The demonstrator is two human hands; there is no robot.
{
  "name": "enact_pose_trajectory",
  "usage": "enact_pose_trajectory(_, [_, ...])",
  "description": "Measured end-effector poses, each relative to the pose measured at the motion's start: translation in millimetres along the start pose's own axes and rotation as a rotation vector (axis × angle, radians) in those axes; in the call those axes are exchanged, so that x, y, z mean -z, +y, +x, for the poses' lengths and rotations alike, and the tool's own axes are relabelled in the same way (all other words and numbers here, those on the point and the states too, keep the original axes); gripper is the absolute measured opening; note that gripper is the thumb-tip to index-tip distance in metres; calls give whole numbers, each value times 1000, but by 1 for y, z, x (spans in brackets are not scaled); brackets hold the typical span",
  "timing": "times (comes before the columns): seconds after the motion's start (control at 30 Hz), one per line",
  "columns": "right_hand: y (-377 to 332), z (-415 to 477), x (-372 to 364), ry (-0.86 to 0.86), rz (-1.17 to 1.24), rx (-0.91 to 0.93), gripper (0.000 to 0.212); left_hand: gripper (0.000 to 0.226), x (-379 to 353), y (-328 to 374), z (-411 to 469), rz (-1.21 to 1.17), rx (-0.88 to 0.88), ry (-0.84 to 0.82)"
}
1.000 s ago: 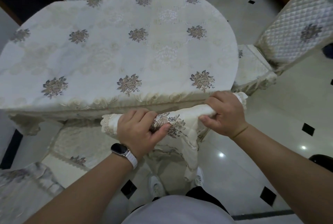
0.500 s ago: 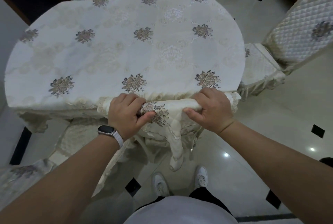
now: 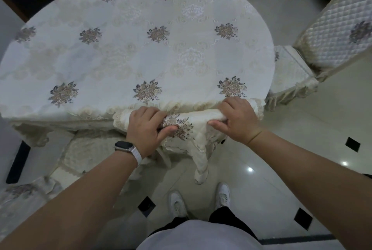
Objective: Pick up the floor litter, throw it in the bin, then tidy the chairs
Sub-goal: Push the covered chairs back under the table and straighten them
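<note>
- Head view: the chair (image 3: pixel 189 118) being tidied stands at the near edge of the surface (image 3: pixel 141 52). Its back's top rail is right against the tablecloth (image 3: pixel 112 109) fringe, and its seat is hidden below.
- A loose cover (image 3: pixel 201 155) drapes the chair's back and hangs toward the floor (image 3: pixel 271 169).
- Risk: pushed further, the rail could snag the fringe and drag the tablecloth askew.
- Risk: knuckles sit between the rail and the surface edge, so a firm shove could pinch them.
- Risk: the grip is on cloth, so the cover may slide on the frame and leave the chair crooked.
- Left hand (image 3: pixel 147 129): fingers (image 3: pixel 149 112) clenched over the rail, thumb wrapped along the near side, grasping the covered chair. A watch (image 3: pixel 124 146) is on the wrist.
- Right hand (image 3: pixel 235 121): fingers (image 3: pixel 231 105) curled over the rail's other end, thumb underneath, grasping the same.
- A second chair (image 3: pixel 332 34) stands angled at the right end and looks not yet pushed in. Another chair (image 3: pixel 86 153) sits low at the left.
- No litter or bin shows.
</note>
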State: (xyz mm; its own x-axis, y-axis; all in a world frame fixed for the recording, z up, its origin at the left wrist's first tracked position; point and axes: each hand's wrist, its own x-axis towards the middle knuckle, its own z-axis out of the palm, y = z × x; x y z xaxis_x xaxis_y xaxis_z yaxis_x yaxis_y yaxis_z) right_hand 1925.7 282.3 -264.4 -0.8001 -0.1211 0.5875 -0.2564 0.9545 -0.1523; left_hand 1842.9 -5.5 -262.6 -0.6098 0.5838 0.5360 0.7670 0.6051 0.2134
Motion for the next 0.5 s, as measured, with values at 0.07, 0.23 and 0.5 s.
enact_pose_trajectory(0.07, [3, 2, -3, -21, -13, 2, 72, 62, -4, -3, 3, -5, 3, -26])
enact_pose_trajectory(0.23, [8, 1, -19, -35, -26, 0, 74, 58, -14, -16, 3, -12, -8, -61])
enact_pose_trajectory(0.5, [7, 13, -36, -43, -56, -53, 73, 54, -22, -41, 16, -48, -18, -124])
